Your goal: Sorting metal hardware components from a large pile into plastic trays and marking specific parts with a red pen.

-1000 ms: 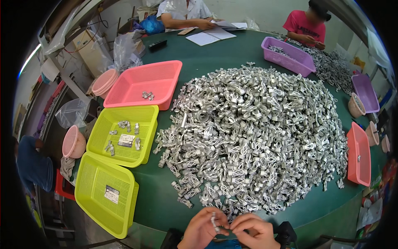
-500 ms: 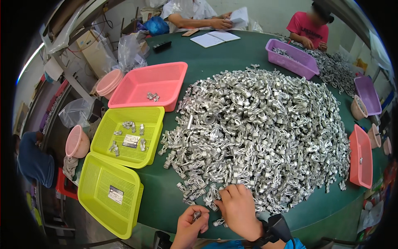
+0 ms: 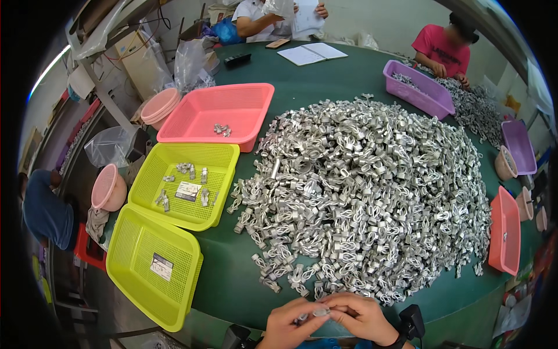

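Observation:
Both hands meet close to my body at the near edge of a big heap of silvery metal fittings [image 3: 372,198], each with a looped end and a ribbed band. My left hand [image 3: 289,324] is closed around a metal fitting [image 3: 300,318], mostly covered by the fingers. Beside it, the fingertips of my right hand [image 3: 361,319] pinch another metal fitting [image 3: 321,312], whose rounded end shows between the two hands. Whether the left fingers touch this piece too, I cannot tell.
Left of the heap stand a pink basket [image 3: 256,116] and a green basket [image 3: 228,174], with a few fittings in each, and a nearer green basket [image 3: 195,273] holding a label card. A red tray [image 3: 504,232] is at right. Two people sit across the green table [image 3: 232,256].
My right hand has drawn back from the heap's near edge with a fitting and joined my left hand. The view has shifted slightly. The person at the back has raised the papers.

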### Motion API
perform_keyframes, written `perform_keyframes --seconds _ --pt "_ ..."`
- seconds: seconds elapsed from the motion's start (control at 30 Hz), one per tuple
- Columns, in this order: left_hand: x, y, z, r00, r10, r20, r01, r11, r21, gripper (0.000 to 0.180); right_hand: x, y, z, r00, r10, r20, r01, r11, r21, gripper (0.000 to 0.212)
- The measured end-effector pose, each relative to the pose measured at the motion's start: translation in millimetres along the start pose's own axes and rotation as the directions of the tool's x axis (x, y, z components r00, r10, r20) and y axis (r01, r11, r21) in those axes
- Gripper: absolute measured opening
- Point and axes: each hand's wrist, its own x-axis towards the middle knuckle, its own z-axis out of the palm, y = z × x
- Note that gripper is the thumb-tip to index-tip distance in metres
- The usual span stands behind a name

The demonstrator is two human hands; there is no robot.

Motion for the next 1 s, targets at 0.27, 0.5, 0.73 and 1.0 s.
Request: perform_keyframes --seconds 0.27,0.5,0.73,1.0 --pt "-1 7 6 0.96 0.206 0.191 -0.249 0.939 0.236 0.011 0 4 -5 0.997 -0.047 0.06 0.031 0.97 0.242 0.021" --pt "-5 -10 2 0.954 -0.288 0.08 0.298 0.905 -0.304 0.019 -10 -8 -3 0.982 -0.127 -0.137 0.155 0.965 0.21 0.017" --pt "-4 -8 6 0.822 -0.452 0.345 0.569 0.68 -0.463 0.022 -9 -33 1 0.921 -0.342 -0.188 0.298 0.927 -0.227 0.017" --pt "-5 -9 6 0.885 -0.428 0.184 0.459 0.731 -0.505 0.016 -13 -14 0 0.969 0.019 -0.246 0.079 0.922 0.379 0.018"
